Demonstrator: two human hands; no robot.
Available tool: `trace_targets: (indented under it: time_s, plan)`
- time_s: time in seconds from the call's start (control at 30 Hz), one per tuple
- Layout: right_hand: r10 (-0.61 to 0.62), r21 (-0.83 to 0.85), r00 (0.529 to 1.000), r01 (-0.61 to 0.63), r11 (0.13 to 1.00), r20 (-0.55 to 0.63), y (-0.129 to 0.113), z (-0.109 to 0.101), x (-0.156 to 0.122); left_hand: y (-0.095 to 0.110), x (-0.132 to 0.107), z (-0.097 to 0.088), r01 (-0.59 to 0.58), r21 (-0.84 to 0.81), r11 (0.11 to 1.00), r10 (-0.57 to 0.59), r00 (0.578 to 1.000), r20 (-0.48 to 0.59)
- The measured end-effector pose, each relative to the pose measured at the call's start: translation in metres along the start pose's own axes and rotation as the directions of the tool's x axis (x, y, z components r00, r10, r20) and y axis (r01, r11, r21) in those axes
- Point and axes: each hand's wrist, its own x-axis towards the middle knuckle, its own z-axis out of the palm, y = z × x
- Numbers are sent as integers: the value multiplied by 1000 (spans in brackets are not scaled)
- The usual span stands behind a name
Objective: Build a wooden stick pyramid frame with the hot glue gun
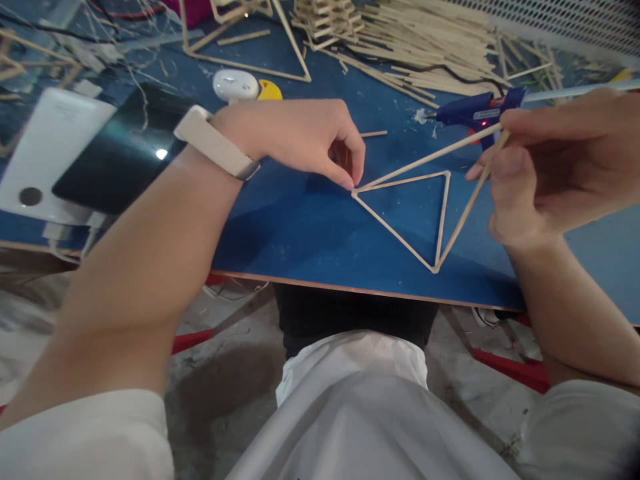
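A frame of thin wooden sticks [395, 227] is in front of me, with three sticks forming a triangle low over the blue table. Two more sticks slant up from two of its corners and meet at my right hand [565, 160], whose thumb and fingers pinch their joined ends. My left hand [315, 137] has thumb and forefinger closed at the frame's left corner. Behind the right hand, partly covered by it, lies a blue glue gun [467, 110] with a small red light and a glue stick in its back.
Loose wooden sticks [440, 40] are piled at the back, beside a stacked stick structure [330, 23]. A dark phone [125, 153] and a white power bank [50, 147] lie left, near a white earbud case [235, 85]. The table's front edge [350, 289] runs before my lap.
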Motion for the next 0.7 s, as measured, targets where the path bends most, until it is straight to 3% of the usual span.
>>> trace_targets:
  time_s: [0.17,0.37,0.6,0.7]
  plan:
    - [10,-11,1000,-10,1000,12,0,-2,0,-4,-2,-3,21,5,1000,-21,1000,-5]
    - [35,-24,999,-35,999,-6,-2,-1,-2,-1,0,0,-38,13,999,38,999,-7]
    - [65,-50,998,-65,997,2,-6,0,-1,6,2,4,-4,9,1000,4,1000,-20]
    - [28,-39,1000,-28,999,-1,-4,0,0,7,3,5,-10,22,1000,10,1000,-4]
